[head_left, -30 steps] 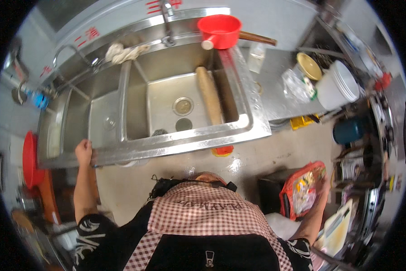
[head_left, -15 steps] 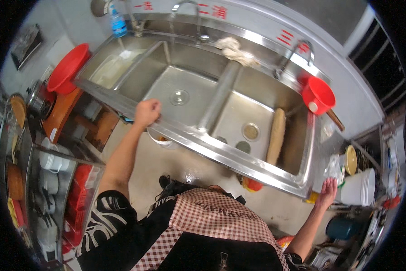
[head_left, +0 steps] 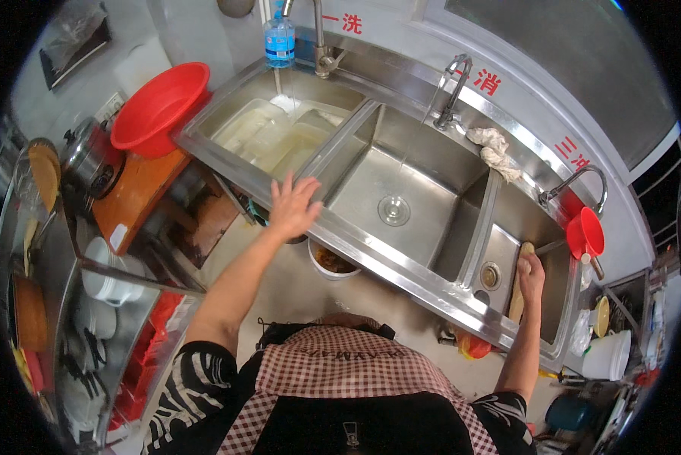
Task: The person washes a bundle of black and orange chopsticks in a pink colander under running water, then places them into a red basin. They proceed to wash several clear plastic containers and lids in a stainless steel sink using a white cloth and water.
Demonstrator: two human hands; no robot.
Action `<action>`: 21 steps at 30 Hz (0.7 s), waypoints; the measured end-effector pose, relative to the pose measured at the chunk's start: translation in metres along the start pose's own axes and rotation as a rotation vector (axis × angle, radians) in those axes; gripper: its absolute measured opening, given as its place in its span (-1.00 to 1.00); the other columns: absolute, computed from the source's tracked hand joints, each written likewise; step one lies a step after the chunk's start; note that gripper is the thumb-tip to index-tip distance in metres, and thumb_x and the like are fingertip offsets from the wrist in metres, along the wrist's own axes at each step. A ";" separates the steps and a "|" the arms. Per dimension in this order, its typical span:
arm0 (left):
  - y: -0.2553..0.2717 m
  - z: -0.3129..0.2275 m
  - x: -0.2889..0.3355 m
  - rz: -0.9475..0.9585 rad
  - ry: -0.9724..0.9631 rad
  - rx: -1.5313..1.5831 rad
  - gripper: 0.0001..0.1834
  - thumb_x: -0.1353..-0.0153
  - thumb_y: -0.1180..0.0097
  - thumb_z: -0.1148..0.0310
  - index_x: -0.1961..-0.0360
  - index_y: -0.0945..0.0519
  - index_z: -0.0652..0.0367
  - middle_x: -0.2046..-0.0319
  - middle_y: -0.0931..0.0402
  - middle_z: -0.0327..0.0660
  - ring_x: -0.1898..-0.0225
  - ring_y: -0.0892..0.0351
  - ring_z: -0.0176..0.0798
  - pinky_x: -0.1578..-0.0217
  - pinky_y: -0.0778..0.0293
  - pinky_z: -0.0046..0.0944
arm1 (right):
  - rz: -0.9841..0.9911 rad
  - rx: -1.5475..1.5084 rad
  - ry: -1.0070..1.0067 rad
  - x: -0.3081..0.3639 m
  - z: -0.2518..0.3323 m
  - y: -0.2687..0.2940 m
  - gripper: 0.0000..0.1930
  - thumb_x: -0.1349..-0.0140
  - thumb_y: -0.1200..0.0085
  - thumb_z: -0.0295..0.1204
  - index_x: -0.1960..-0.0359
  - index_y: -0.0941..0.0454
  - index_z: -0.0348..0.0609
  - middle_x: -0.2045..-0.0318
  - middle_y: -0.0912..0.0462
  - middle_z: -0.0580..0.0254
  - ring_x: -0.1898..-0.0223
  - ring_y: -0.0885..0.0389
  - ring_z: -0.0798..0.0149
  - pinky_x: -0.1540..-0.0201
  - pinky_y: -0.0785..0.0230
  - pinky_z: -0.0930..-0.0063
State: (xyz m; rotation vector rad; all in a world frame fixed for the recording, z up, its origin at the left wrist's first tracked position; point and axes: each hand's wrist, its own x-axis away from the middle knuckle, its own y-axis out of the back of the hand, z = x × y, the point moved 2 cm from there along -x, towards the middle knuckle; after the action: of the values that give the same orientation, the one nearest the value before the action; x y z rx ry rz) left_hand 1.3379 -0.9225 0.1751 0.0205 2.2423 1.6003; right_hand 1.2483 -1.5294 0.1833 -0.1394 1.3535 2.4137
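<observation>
My left hand (head_left: 293, 206), fingers spread and holding nothing, is at the front rim of a steel three-basin sink (head_left: 401, 254). It is nearest the divider between the left and middle basins; whether it touches the rim I cannot tell. My right hand (head_left: 532, 279) is over the right basin, in front of a long beige cylindrical piece (head_left: 516, 302). That hand is seen edge-on and hides part of the piece, so I cannot tell whether it grips it. A thin stream runs from the middle tap (head_left: 453, 89) into the middle basin. Cloudy water (head_left: 258, 136) and pale items fill the left basin.
A red basin (head_left: 162, 106) and a lidded pot (head_left: 90, 159) stand on an orange wooden table at left. A blue bottle (head_left: 280, 42), a crumpled cloth (head_left: 494, 152) and a red dipper (head_left: 585, 231) are along the sink. A white bucket (head_left: 331, 262) stands below the sink.
The view has turned left, so the sink lies further right in it. My left hand has opened from a closed shape. My right hand has moved from beyond the sink's right end to over the right basin.
</observation>
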 end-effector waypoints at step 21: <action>0.010 0.060 -0.047 0.339 -0.331 0.197 -0.17 -0.02 -0.12 -0.11 -0.27 -0.17 -0.01 -0.33 0.09 0.03 -0.37 0.24 0.16 -0.17 0.33 0.48 | -0.014 -1.280 -0.631 -0.344 0.142 -0.295 -0.88 -0.25 0.15 -0.40 0.42 -0.37 -0.11 0.61 -0.35 0.36 0.68 -0.24 0.41 0.71 -0.07 0.52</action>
State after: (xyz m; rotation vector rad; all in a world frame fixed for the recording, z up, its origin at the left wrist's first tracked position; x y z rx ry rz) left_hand 1.3980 -0.8758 0.1818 0.6990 2.1998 1.3954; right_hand 1.6880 -1.3631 0.1121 0.2687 -0.5249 2.5596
